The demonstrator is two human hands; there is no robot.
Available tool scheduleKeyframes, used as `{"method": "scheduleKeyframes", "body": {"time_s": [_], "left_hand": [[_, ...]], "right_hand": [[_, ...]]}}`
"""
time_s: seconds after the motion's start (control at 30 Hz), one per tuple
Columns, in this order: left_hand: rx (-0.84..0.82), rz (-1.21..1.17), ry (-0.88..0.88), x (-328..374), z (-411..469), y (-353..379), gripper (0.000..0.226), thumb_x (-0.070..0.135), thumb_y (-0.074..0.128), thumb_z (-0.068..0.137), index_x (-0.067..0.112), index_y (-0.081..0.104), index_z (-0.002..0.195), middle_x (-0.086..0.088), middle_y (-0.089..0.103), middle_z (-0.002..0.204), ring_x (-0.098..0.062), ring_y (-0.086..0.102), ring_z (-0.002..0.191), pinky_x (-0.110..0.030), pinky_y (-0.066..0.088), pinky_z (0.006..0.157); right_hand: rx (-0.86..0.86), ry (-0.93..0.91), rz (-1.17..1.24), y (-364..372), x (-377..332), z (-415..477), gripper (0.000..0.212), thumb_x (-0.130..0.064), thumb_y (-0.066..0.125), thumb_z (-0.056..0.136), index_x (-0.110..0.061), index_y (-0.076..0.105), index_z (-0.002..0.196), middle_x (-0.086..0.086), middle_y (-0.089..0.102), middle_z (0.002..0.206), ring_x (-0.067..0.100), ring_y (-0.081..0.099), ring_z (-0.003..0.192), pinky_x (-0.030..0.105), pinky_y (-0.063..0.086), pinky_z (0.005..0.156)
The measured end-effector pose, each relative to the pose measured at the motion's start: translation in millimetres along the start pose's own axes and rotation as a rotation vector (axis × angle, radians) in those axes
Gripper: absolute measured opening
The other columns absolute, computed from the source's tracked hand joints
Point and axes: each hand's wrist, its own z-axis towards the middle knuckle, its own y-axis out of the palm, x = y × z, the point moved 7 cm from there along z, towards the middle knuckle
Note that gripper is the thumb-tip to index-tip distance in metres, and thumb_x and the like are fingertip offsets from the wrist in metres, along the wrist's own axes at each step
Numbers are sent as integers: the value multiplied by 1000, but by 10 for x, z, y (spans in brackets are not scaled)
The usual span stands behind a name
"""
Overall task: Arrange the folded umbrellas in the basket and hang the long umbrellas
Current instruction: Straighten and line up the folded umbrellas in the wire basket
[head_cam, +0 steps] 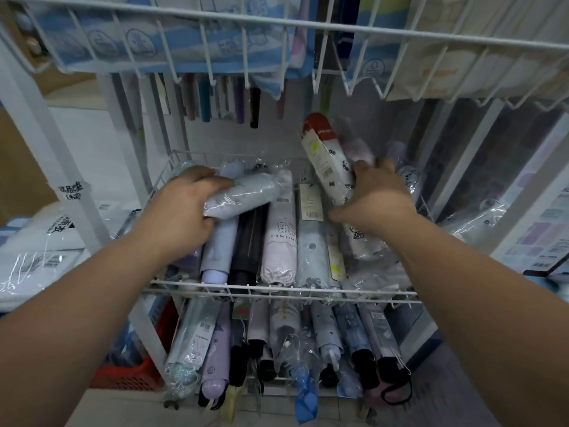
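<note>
A white wire basket (277, 291) at mid height holds several folded umbrellas in clear sleeves, lying side by side. My left hand (181, 208) grips a grey folded umbrella (246, 194) that lies crosswise over the row at the basket's left. My right hand (378, 195) holds a white folded umbrella with dark prints and a red cap (328, 161), tilted up over the basket's right side. Long umbrellas (221, 100) hang at the back, under the upper basket.
An upper wire basket (277, 29) with blue and beige packaged goods overhangs the work area. A lower basket (277, 343) holds several more folded umbrellas. Plastic-wrapped packs (37, 260) lie at left, a red crate (135, 374) on the floor, boxed goods (535, 235) at right.
</note>
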Motion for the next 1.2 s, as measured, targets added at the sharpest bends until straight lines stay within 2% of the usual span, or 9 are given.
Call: {"method": "scheduleKeyframes", "body": {"time_s": [0.1, 0.37, 0.5, 0.6, 0.73, 0.87, 1.03, 1.13, 1.2], "left_hand": [[29, 37, 17, -37, 27, -92, 60, -1, 71, 73, 21, 68, 129, -13, 70, 120, -37, 65, 109, -42, 53, 93], [-78, 221, -43, -195, -45, -230, 63, 0, 64, 66, 27, 62, 123, -8, 71, 109, -35, 64, 101, -43, 50, 86], [-165, 230, -56, -211, -54, -173, 69, 9, 67, 67, 31, 55, 131, -5, 65, 124, -34, 58, 114, -47, 45, 99], [-153, 297, -35, -52, -27, -132, 71, 40, 70, 70, 37, 49, 138, -2, 56, 139, -33, 46, 131, -65, 27, 113], [-46, 310, 62, 367, 11, 4, 69, 56, 63, 85, 38, 40, 147, -5, 42, 154, -34, 32, 144, -71, 15, 115], [-128, 305, 114, 553, 68, 286, 66, 54, 53, 93, 44, 25, 153, 0, 21, 167, -32, 15, 153, -70, 12, 116], [-124, 296, 108, 699, 110, 433, 61, 54, 53, 92, 40, 36, 149, -2, 28, 164, -32, 19, 151, -70, 16, 115], [-160, 283, 72, 742, 115, 539, 62, 56, 52, 92, 38, 35, 148, -1, 29, 162, -31, 18, 151, -71, 19, 115], [-168, 287, 60, 761, 122, 572, 64, 63, 50, 89, 37, 38, 146, -2, 32, 161, -32, 20, 150, -72, 21, 114]], "right_hand": [[3, -119, 36, -134, -273, -60, 100, -58, 82, 49, -29, 45, 137, 10, 38, 134, 37, 50, 116, 36, 50, 88], [-121, -430, -61, 138, -1069, -45, 92, -51, 76, 56, -34, 44, 141, 2, 34, 148, 33, 44, 127, 43, 47, 101], [-168, -415, 149, 305, -1009, 57, 94, -49, 77, 59, -40, 34, 143, -3, 36, 152, 30, 45, 131, 44, 45, 103], [-73, -407, 262, 324, -923, 23, 100, -61, 74, 67, -47, 14, 147, -4, 37, 153, 30, 47, 130, 47, 43, 104], [25, -385, 251, 291, -838, -22, 85, -83, 47, 78, -41, 24, 148, -4, 36, 154, 29, 40, 137, 50, 36, 107], [-43, -414, 228, 244, -668, -84, 70, -73, 40, 90, -41, 26, 150, 1, 38, 155, 30, 37, 140, 47, 36, 109], [28, -370, 174, 73, -97, -129, 66, -72, 33, 87, -34, 46, 139, 5, 53, 142, 32, 46, 131, 45, 42, 106], [50, -296, 16, 42, 260, -192, 55, -63, 40, 94, -30, 50, 137, 6, 56, 137, 34, 47, 127, 44, 43, 102], [38, -270, -44, 45, 415, -233, 60, -68, 37, 91, -31, 51, 137, 6, 57, 135, 34, 48, 127, 44, 44, 101]]}}
